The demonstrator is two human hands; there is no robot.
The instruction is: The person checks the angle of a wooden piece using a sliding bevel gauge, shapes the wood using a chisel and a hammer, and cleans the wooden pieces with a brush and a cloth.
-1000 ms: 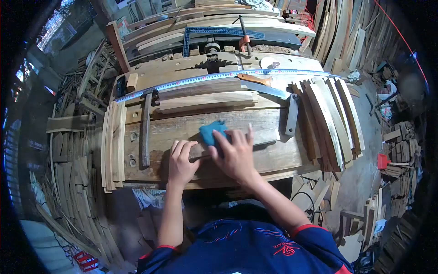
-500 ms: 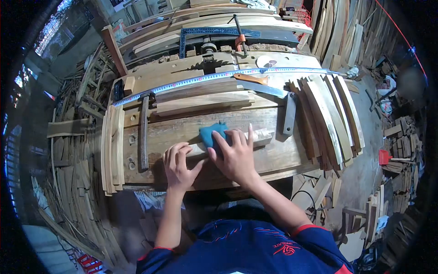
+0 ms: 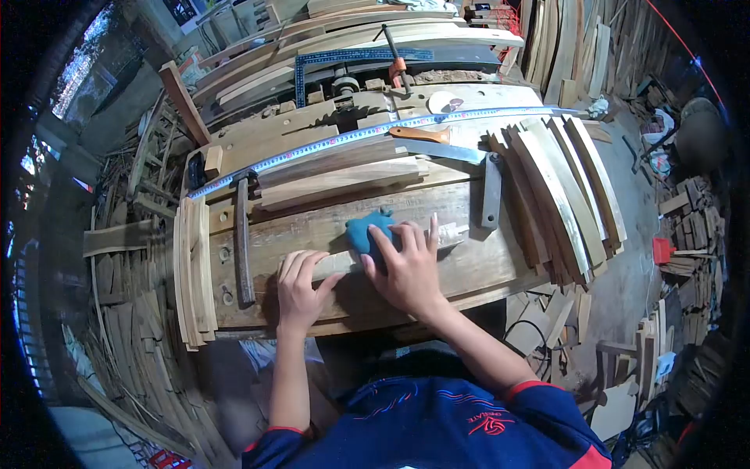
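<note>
A short, pale strip of wood point(image 3: 334, 266) lies crosswise near the front of the workbench. My left hand point(image 3: 300, 289) grips its left end, with the fingers over the far side and the thumb along the near side. Under the fingers of my right hand point(image 3: 410, 272), a teal cloth point(image 3: 366, 234) is bunched against the top of the strip. My right palm and fingers cover much of the strip's middle. Its right end shows beyond my raised little finger.
Curved wooden slats stand stacked at the bench's left point(image 3: 194, 273) and right point(image 3: 558, 199). Behind the strip lie more wood pieces point(image 3: 340, 181), a long steel ruler point(image 3: 312, 147), a wooden-handled saw point(image 3: 422, 135) and a metal bar point(image 3: 244, 242). A clamp point(image 3: 398, 66) stands farther back.
The view has shifted slightly, so the bench sits a little farther left. My right hand and the teal cloth have moved slightly right along the strip. My left hand keeps its hold.
</note>
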